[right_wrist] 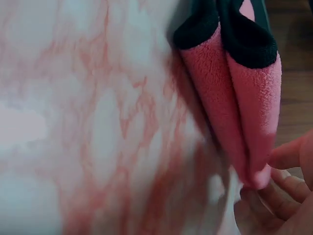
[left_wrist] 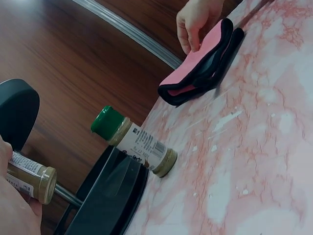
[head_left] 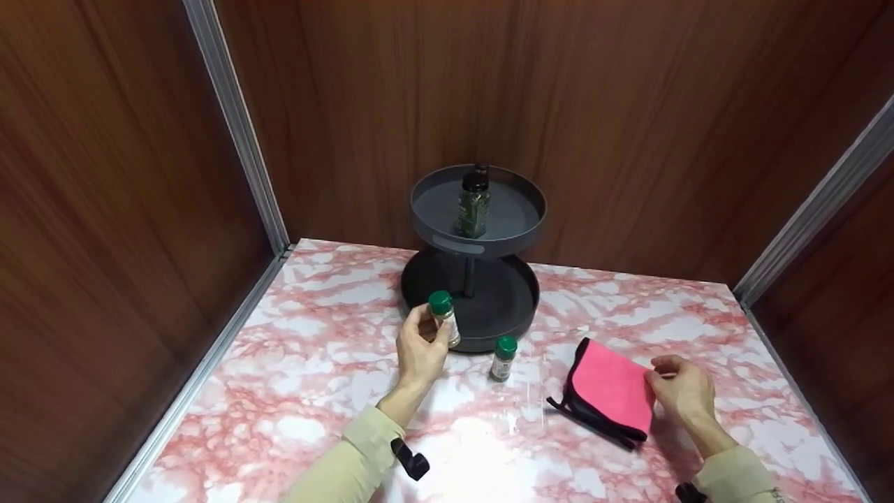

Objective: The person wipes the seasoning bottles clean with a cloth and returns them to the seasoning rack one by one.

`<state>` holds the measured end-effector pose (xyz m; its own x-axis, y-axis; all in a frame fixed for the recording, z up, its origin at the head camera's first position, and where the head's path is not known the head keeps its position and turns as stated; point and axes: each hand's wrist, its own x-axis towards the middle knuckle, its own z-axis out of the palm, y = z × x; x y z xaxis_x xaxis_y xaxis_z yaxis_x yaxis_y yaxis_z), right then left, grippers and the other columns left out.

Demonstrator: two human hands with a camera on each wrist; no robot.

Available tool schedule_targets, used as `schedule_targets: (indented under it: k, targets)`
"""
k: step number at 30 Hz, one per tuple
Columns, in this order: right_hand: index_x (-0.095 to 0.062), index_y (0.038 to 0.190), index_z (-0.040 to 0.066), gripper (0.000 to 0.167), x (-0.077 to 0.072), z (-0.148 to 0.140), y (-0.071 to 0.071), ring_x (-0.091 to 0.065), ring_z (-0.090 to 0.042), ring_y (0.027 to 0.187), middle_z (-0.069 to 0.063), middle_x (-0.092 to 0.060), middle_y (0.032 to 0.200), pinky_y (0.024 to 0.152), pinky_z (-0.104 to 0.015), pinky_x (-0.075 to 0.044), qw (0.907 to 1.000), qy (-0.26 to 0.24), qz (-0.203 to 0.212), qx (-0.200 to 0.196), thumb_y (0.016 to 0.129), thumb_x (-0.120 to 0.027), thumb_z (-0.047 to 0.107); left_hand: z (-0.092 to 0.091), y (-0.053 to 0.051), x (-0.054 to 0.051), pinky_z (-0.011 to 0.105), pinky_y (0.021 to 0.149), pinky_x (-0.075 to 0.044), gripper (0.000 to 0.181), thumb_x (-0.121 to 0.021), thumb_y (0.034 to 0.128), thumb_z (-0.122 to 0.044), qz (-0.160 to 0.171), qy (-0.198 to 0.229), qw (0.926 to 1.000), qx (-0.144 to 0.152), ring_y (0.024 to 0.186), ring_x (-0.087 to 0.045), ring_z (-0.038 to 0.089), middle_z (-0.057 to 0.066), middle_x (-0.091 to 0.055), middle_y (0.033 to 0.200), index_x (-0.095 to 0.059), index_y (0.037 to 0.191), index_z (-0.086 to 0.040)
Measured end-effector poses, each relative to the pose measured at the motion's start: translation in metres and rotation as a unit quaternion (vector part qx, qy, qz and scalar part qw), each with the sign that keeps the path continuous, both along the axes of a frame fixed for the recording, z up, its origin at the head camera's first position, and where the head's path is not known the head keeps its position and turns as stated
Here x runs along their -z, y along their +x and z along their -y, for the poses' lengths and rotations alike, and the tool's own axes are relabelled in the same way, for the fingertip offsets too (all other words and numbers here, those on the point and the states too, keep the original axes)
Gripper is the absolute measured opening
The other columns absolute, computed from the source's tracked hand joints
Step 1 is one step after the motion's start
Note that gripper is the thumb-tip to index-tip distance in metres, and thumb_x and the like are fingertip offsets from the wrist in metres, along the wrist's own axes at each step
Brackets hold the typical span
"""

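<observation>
My left hand [head_left: 421, 356] grips a small spice jar [head_left: 447, 330] with a green cap, held in front of the lower tier of a black two-tier round stand [head_left: 489, 342]. In the left wrist view the label and base of this jar [left_wrist: 29, 177] show beyond my fingers. A second green-capped spice jar [head_left: 501, 363] stands upright on the table, just in front of the stand. At the right, my right hand [head_left: 688, 391] pinches the edge of a folded pink cloth [head_left: 611, 384] with black trim, thumb above and fingers below in the right wrist view.
On the stand's upper tier [head_left: 517, 209] is a dark-capped glass jar [head_left: 473, 209], with another dark cap behind it. White crumbs [left_wrist: 229, 119] lie on the marbled table [head_left: 314, 391] between cloth and jar. Brown wood-look panels [head_left: 363, 126] enclose the back and sides.
</observation>
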<state>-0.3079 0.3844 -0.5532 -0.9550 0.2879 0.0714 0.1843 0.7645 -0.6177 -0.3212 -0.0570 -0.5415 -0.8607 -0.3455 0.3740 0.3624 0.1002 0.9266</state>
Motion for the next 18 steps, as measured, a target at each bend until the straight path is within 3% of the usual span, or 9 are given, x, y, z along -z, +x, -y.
schedule_targets:
  k: [3, 6, 10, 15, 18]
  targets:
    - [-0.077, 0.131, 0.001, 0.037, -0.007, 0.008, 0.002, -0.077, -0.040, 0.113, -0.024, -0.080, 0.127, 0.091, -0.043, -0.052, 0.9986, 0.032, -0.041, -0.013, 0.104, -0.071, 0.024, 0.003, 0.000, 0.000, 0.035, 0.086, -0.065, 0.029, -0.083, 0.0922, 0.002, 0.006, -0.009, 0.9999, -0.006, 0.096, -0.079, 0.032, 0.020, -0.081, 0.108, -0.075, 0.120, 0.001]
    - [-0.079, 0.128, 0.001, 0.033, -0.013, 0.020, 0.005, -0.076, -0.041, 0.109, -0.024, -0.081, 0.121, 0.089, -0.045, -0.054, 0.9944, 0.051, -0.087, -0.031, 0.104, -0.071, 0.023, 0.006, -0.001, 0.001, 0.035, 0.085, -0.064, 0.029, -0.083, 0.0922, 0.002, 0.012, -0.013, 0.9998, -0.008, 0.095, -0.078, 0.030, 0.020, -0.080, 0.107, -0.075, 0.120, 0.000]
    - [-0.081, 0.120, 0.003, 0.026, -0.018, 0.044, 0.010, -0.077, -0.037, 0.099, -0.022, -0.083, 0.111, 0.083, -0.041, -0.055, 0.9864, 0.063, -0.140, -0.058, 0.102, -0.074, 0.019, 0.009, -0.002, 0.000, 0.032, 0.083, -0.064, 0.031, -0.083, 0.0928, 0.001, 0.015, -0.022, 0.9996, -0.005, 0.094, -0.077, 0.027, 0.019, -0.080, 0.107, -0.074, 0.122, -0.001]
    - [-0.082, 0.115, 0.004, 0.017, -0.026, 0.084, 0.015, -0.076, -0.029, 0.093, -0.014, -0.083, 0.104, 0.080, -0.032, -0.057, 0.9779, 0.040, -0.173, -0.110, 0.101, -0.077, 0.014, 0.015, -0.006, -0.002, 0.036, 0.085, -0.065, 0.032, -0.083, 0.0942, -0.002, 0.015, -0.039, 0.9991, -0.010, 0.095, -0.078, 0.027, 0.018, -0.081, 0.107, -0.074, 0.125, -0.002]
    - [-0.082, 0.110, 0.005, 0.013, -0.031, 0.112, 0.019, -0.076, -0.026, 0.089, -0.010, -0.082, 0.099, 0.078, -0.031, -0.059, 0.9645, 0.031, -0.219, -0.143, 0.098, -0.080, 0.007, 0.018, -0.010, -0.004, 0.035, 0.086, -0.063, 0.032, -0.083, 0.0941, -0.002, 0.019, -0.053, 0.9982, -0.020, 0.096, -0.077, 0.027, 0.018, -0.081, 0.108, -0.074, 0.125, -0.002]
